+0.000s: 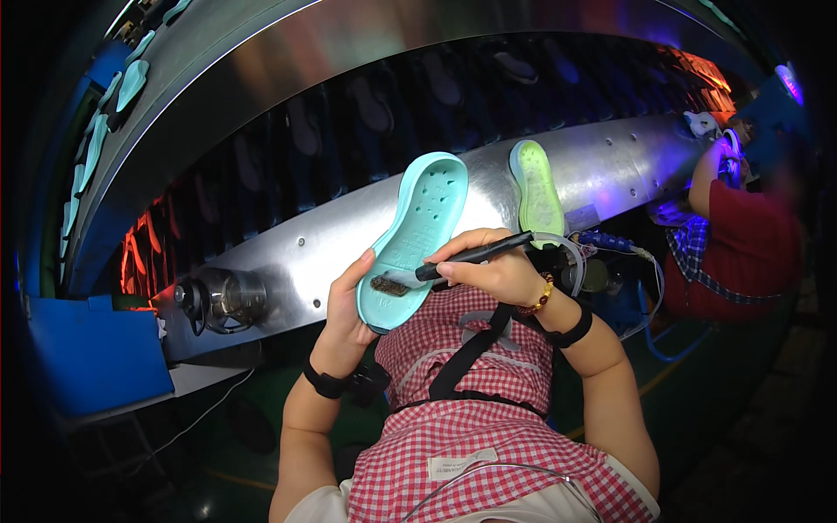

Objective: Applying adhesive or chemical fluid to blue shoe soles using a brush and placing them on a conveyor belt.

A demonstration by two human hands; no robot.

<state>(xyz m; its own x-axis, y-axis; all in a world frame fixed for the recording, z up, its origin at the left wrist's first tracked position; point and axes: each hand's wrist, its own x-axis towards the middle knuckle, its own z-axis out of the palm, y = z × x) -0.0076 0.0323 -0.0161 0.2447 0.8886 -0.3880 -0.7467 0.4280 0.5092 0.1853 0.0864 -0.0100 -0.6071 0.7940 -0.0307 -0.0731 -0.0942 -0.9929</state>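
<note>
My left hand (pixel 350 301) is closed on the heel end of a turquoise shoe sole (pixel 427 196), its hollow inner side turned up and its toe pointing away from me. In my right hand (pixel 497 270) is a black-handled brush (pixel 475 254) with a pale tube running from its back end. The brush's dark bristles (pixel 390 286) lie against the inside of the heel. Beyond my right hand, a second sole (pixel 540 196), yellow-green inside with a turquoise rim, rests on the metal ledge.
The metal ledge (pixel 349 240) runs across in front of a dark rack carrying shoe parts. A glass jar (pixel 235 299) stands on its left part. A blue box (pixel 105 353) is at far left. At right, a co-worker in a red top (pixel 745 244) sits beside hoses.
</note>
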